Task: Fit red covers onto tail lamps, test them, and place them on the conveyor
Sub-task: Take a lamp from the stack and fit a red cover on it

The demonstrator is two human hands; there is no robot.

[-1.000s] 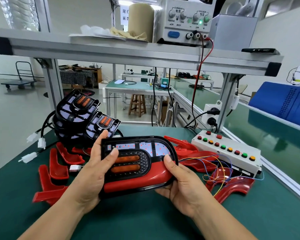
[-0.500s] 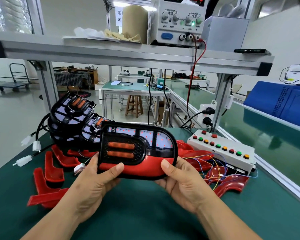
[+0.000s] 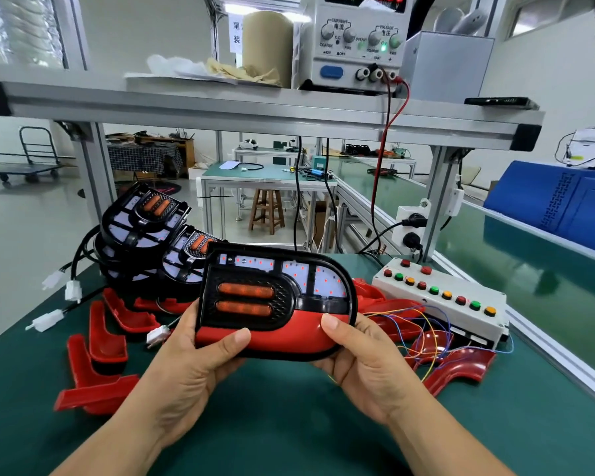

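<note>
I hold a black tail lamp point(image 3: 275, 293) upright above the green table, its face toward me. It has two orange bars, a white LED panel and a red cover point(image 3: 282, 334) along its lower edge. My left hand point(image 3: 189, 365) grips the lamp's lower left corner, thumb on the red cover. My right hand point(image 3: 364, 359) grips the lower right corner, thumb on the rim. Loose red covers point(image 3: 103, 345) lie on the table at the left, and more red covers point(image 3: 457, 369) at the right. A stack of bare tail lamps point(image 3: 148, 231) sits behind at the left.
A white test box with coloured buttons point(image 3: 443, 300) and loose wires stands at the right. White connectors point(image 3: 49, 319) on black cables lie at the left. The green conveyor point(image 3: 522, 266) runs along the right. A power supply point(image 3: 358, 42) sits on the overhead shelf.
The lamp rose from lying tilted low to standing upright and higher. My left thumb moved from the orange-bar area down to the red cover.
</note>
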